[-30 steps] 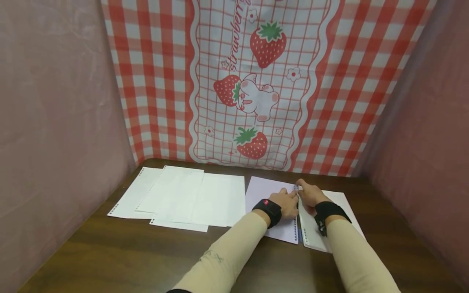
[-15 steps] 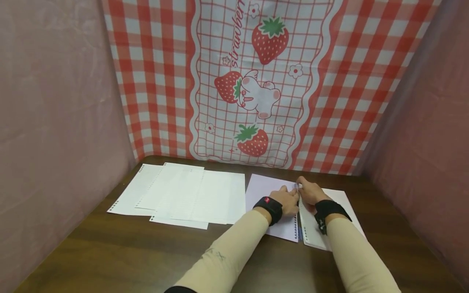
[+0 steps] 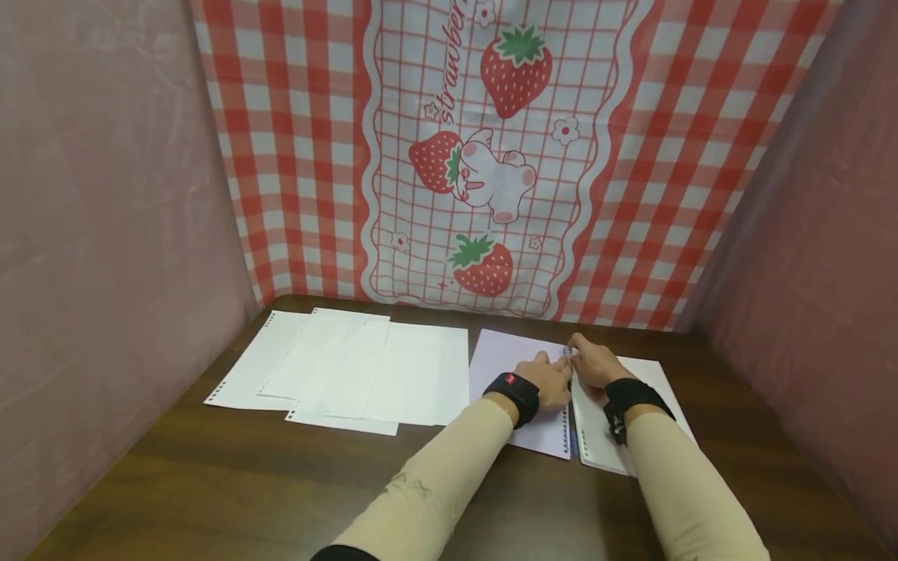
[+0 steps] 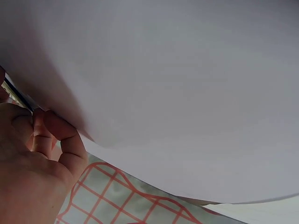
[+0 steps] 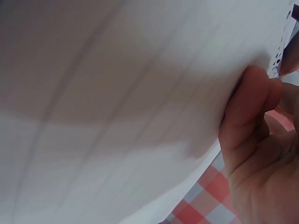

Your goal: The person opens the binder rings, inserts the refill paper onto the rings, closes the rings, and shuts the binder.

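Note:
A loose-leaf ring binder lies spread on the table, its lavender cover (image 3: 500,354) on the left and a stack of punched white sheets (image 3: 648,382) on the right. Dark rings (image 3: 565,436) run between them. My left hand (image 3: 546,382) lies over the cover's inner edge, its bent fingers gripping the rings near their upper end. From the other side my right hand (image 3: 596,366) pinches the top of the rings. Curled fingers (image 4: 65,140) meet the cover's edge in the left wrist view. The right wrist view has a ruled page (image 5: 117,93) beside bent fingers (image 5: 247,107).
Several loose punched sheets (image 3: 421,374) overlap at the left on the brown wooden table (image 3: 245,483). A red-checked strawberry cloth (image 3: 309,156) hangs behind the table. Pink curtains (image 3: 112,195) stand at both sides.
Both hands stay at the top of the rings, with only slight finger movement. The head view has tilted a little, so the scene sits slightly higher.

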`<state>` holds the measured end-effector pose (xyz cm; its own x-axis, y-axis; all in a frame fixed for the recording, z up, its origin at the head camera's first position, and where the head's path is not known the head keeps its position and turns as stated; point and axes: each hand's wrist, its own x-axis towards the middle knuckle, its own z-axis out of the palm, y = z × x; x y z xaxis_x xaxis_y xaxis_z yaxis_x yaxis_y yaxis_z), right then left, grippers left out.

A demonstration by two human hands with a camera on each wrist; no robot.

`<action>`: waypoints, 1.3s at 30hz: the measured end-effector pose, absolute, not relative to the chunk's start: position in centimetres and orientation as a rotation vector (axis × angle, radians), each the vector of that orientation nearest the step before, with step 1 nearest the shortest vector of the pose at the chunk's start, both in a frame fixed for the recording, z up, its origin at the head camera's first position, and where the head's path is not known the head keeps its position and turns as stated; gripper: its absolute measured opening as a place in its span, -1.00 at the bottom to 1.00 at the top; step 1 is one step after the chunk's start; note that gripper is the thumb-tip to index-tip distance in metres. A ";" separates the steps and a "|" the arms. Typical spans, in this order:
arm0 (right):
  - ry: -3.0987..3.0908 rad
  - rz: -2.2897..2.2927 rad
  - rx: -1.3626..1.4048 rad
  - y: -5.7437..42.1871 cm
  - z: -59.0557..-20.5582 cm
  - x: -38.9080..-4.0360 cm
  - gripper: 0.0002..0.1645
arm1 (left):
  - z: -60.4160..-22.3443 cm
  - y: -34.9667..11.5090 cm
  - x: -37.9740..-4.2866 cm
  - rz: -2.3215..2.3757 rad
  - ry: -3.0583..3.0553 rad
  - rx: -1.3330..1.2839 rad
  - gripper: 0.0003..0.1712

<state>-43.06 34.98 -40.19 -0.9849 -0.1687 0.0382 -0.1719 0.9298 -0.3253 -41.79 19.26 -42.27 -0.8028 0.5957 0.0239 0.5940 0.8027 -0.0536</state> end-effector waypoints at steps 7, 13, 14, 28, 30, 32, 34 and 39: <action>-3.121 0.568 0.225 35.1 -39.9 -43.0 -0.68 | -42.2 19.2 -41.9 0.068 -2.948 -0.990 -0.28; -3.114 0.568 0.205 35.0 -39.7 -42.9 -0.66 | -41.8 19.0 -41.6 0.074 -2.916 -0.982 -0.27; -3.112 0.557 0.200 35.0 -39.7 -42.9 -0.66 | -41.7 19.0 -41.5 0.067 -2.915 -0.976 -0.27; -3.212 0.681 0.068 35.6 -39.9 -42.7 -0.47 | -41.5 18.8 -40.5 0.083 -2.931 -0.967 -0.25; -3.227 0.689 0.088 35.6 -39.6 -42.6 -0.41 | -41.5 18.8 -40.5 0.081 -2.926 -0.969 -0.25; -3.251 0.708 0.108 35.5 -39.3 -42.2 -0.33 | -41.5 18.7 -40.5 0.075 -2.933 -0.974 -0.25; -3.267 0.726 0.167 35.3 -39.1 -41.8 -0.25 | -41.4 18.6 -40.4 0.074 -2.933 -0.982 -0.25; -3.278 0.649 0.295 34.8 -39.0 -40.4 -0.17 | -41.0 18.1 -39.6 0.094 -2.900 -0.998 -0.26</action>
